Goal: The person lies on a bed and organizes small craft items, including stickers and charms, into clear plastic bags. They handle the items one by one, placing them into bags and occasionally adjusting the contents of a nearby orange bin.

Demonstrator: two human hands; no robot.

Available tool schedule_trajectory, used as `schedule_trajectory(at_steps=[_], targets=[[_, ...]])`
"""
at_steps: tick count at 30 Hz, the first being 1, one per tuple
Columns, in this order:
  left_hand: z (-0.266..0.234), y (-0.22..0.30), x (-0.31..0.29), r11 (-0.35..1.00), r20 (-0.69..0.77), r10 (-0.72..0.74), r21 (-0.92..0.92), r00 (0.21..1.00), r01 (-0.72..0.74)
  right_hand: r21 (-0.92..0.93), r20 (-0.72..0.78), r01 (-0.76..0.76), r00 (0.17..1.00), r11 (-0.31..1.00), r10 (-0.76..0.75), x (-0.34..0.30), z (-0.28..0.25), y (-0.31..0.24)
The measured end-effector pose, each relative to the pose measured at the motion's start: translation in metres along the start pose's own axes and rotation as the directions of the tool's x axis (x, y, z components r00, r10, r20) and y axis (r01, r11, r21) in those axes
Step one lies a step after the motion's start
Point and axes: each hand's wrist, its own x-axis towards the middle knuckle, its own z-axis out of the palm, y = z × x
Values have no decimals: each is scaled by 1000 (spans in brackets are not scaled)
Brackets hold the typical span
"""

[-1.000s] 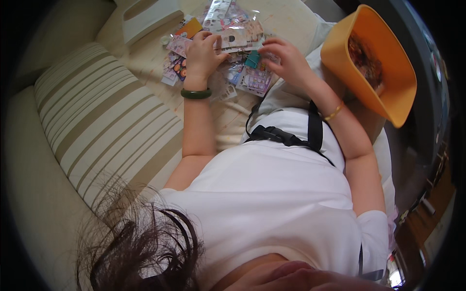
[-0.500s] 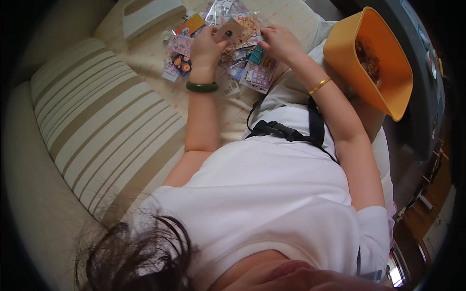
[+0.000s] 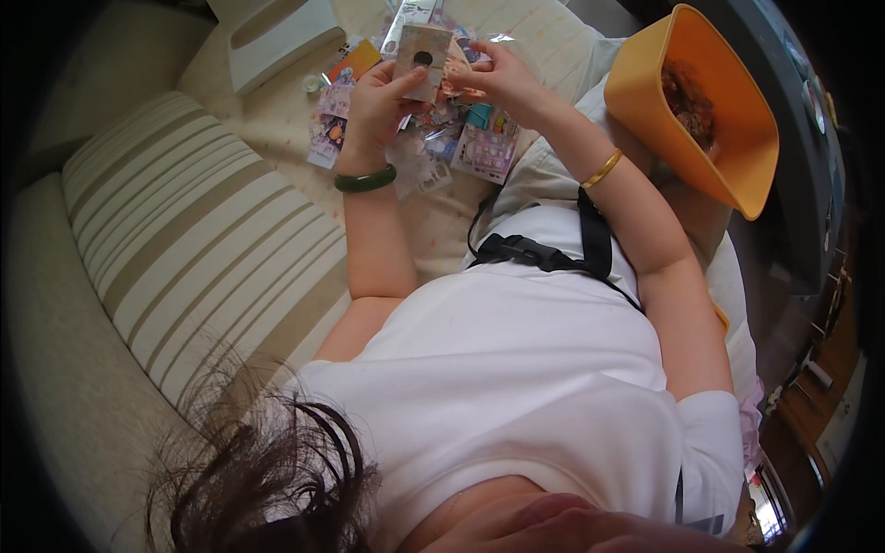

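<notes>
My left hand (image 3: 376,106), a dark green bangle at its wrist, grips a small greyish-beige card (image 3: 426,46) with a dark round figure on it. The thumb lies on the card's face. My right hand (image 3: 512,85), above a gold bracelet, is just right of the card with fingers and thumb apart. A peach-coloured patterned sheet (image 3: 458,66) shows between the card and those fingers; whether they touch it I cannot tell. Under both hands spreads a pile of colourful sticker sheets and clear packets, including a purple-pink sheet (image 3: 486,152) and an orange piece (image 3: 358,61).
A yellow bin (image 3: 636,88) with reddish-brown contents stands at the right, by my leg. A white plastic object with an opening (image 3: 286,46) lies at the far left on the pale couch cover. A striped cushion (image 3: 203,240) fills the left side.
My left hand has turned the card upright and its face now shows more fully. My right hand has moved left and nearer to the card, its fingers spreading.
</notes>
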Motion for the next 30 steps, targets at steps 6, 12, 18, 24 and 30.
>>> schedule_trajectory(at_steps=[6, 12, 18, 24, 30], targets=[[10, 7, -4, 987, -127, 125, -81, 984, -136, 165, -169, 148, 978, 975, -119, -5, -21, 8], [4, 2, 2, 935, -202, 353, 37, 914, -353, 291, -199, 82, 980, 953, -24, -7, -20, 9], [9, 6, 0, 912, -313, 410, 169, 857, -375, 296, -197, 85, 980, 951, -27, -9, -19, 4], [-12, 4, 7, 867, -419, 488, 130, 766, -482, 336, -259, 102, 966, 936, -12, 10, -42, 11], [-9, 13, 5, 866, -450, 451, 11, 771, -500, -674, -566, -143, 731, 725, -382, 50, -90, 33]])
